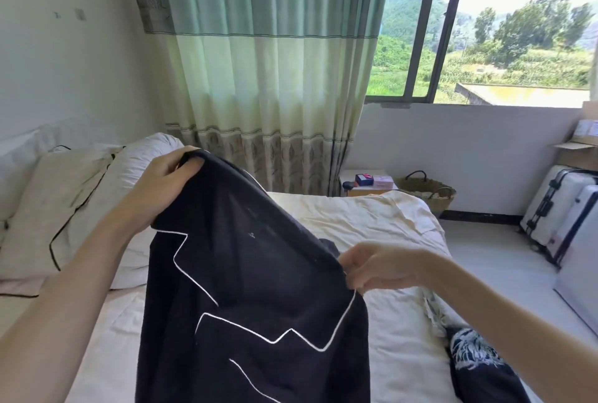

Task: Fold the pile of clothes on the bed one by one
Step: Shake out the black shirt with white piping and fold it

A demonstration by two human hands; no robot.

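Seen from the person's own eyes, looking down over a bed (372,214) with pale, rumpled sheets. Both bare arms reach forward, holding up a black garment (246,273) marked with thin white zigzag lines. It hangs in the air above the mattress, its top edge slanting from upper left down to the right.

The left hand (161,182) is raised higher, fingers curled over one top corner of the cloth. The right hand (378,265) is lower and nearer the middle of the bed, pinching the other end of that edge between fingertips and thumb.

At the lower right, on the bed, lies another dark piece of clothing with a white leafy print (479,367), waiting its turn. Pillows (74,195) sit at the left, and a striped green curtain (265,62) hangs beside a window behind.

This looks like the start of folding one item: the garment is being lifted and spread to find its shape. The next move probably calls for levelling the two hands, then laying the cloth flat on the sheet before folding.
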